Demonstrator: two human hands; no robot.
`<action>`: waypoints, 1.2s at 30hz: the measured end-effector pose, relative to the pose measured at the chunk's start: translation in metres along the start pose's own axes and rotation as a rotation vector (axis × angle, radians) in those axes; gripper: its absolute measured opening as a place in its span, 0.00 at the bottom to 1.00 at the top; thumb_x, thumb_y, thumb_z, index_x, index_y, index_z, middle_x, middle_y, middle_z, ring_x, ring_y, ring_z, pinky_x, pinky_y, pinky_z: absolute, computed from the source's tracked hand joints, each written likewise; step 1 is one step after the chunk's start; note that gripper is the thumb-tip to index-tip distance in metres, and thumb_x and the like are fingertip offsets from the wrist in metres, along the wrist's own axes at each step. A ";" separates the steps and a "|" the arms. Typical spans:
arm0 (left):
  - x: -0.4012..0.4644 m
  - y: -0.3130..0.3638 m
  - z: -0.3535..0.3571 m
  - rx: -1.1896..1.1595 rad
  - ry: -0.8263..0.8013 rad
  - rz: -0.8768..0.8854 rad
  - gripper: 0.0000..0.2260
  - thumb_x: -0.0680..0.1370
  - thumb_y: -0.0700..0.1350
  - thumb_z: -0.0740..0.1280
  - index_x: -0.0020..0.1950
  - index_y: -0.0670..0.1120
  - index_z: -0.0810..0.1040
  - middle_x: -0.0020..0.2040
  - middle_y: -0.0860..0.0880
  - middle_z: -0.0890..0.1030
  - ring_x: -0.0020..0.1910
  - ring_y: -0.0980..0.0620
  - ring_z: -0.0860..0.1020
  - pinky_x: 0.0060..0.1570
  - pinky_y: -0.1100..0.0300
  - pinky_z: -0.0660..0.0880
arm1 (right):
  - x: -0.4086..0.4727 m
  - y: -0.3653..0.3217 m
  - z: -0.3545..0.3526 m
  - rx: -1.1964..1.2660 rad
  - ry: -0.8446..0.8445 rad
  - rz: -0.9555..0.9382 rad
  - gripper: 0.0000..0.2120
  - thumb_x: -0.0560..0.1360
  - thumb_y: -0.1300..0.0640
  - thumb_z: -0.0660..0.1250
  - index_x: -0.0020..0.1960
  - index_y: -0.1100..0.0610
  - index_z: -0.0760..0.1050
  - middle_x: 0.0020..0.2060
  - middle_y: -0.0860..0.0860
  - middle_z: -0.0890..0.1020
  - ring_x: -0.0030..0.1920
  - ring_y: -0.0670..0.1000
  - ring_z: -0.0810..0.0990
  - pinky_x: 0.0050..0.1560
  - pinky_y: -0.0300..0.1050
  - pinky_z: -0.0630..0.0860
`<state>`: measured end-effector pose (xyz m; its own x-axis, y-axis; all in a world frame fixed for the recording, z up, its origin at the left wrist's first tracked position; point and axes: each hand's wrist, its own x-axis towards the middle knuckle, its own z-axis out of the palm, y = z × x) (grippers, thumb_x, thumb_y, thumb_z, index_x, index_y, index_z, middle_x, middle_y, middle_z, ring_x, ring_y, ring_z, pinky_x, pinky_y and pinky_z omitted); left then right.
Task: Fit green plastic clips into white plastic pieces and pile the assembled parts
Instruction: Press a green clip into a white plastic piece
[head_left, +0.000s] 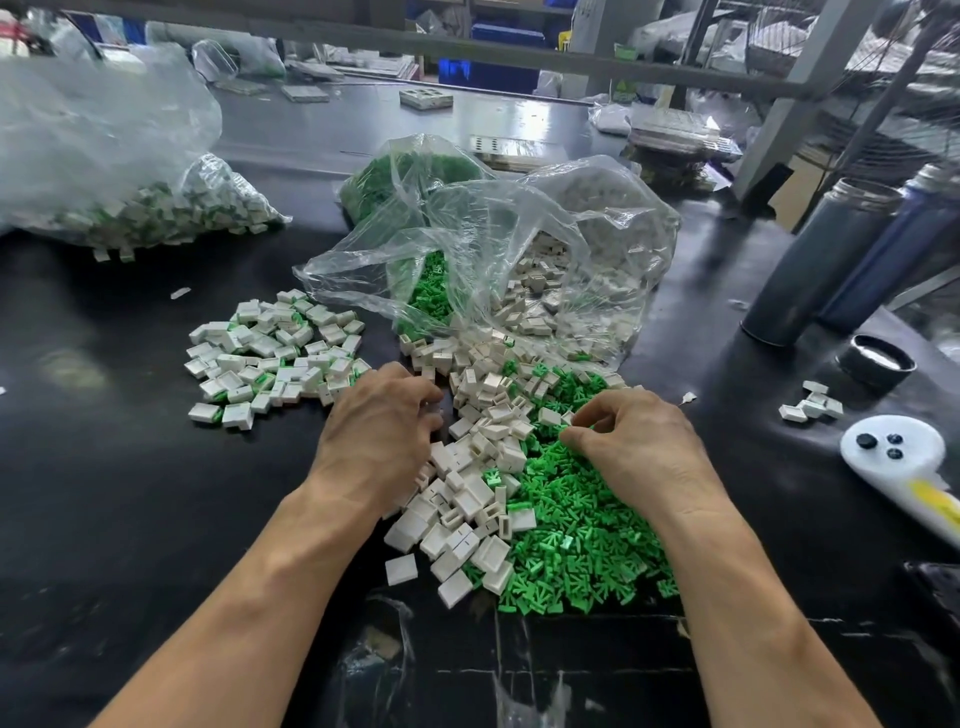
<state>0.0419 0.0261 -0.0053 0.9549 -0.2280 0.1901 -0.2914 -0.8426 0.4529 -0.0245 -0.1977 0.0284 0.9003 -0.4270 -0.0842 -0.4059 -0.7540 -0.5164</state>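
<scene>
Loose green clips (571, 540) beside white pieces (467, 499)

Two bare forearms and hands (524, 436), no sleeves, gloves, rings or watch in view.

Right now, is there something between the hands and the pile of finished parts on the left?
Nothing visible blocks it. The pile of assembled parts lies just beyond and left of the left hand, with only bare black table around. The right hand rests on the green clips.
</scene>
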 end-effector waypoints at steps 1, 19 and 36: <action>0.000 0.000 0.000 0.001 -0.012 -0.009 0.10 0.81 0.49 0.70 0.62 0.54 0.81 0.56 0.55 0.77 0.58 0.53 0.75 0.65 0.52 0.73 | 0.000 0.000 0.000 -0.003 0.000 0.001 0.07 0.74 0.42 0.75 0.48 0.44 0.83 0.52 0.45 0.83 0.55 0.52 0.81 0.62 0.54 0.78; -0.012 0.027 -0.012 -0.844 0.047 -0.037 0.10 0.72 0.43 0.77 0.50 0.48 0.81 0.44 0.54 0.85 0.43 0.59 0.84 0.44 0.65 0.81 | 0.001 -0.004 0.011 0.001 0.050 -0.064 0.05 0.78 0.49 0.73 0.44 0.47 0.81 0.40 0.39 0.71 0.40 0.44 0.72 0.49 0.43 0.68; -0.014 0.034 -0.008 -1.129 -0.036 -0.060 0.08 0.76 0.32 0.73 0.49 0.43 0.85 0.45 0.46 0.87 0.43 0.50 0.84 0.48 0.56 0.84 | 0.002 -0.004 0.007 -0.069 0.043 -0.028 0.07 0.77 0.45 0.74 0.46 0.47 0.82 0.50 0.44 0.79 0.50 0.50 0.78 0.54 0.46 0.73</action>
<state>0.0183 0.0045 0.0140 0.9649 -0.2315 0.1242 -0.1120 0.0653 0.9916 -0.0203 -0.1918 0.0245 0.9045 -0.4253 -0.0327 -0.3918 -0.7978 -0.4583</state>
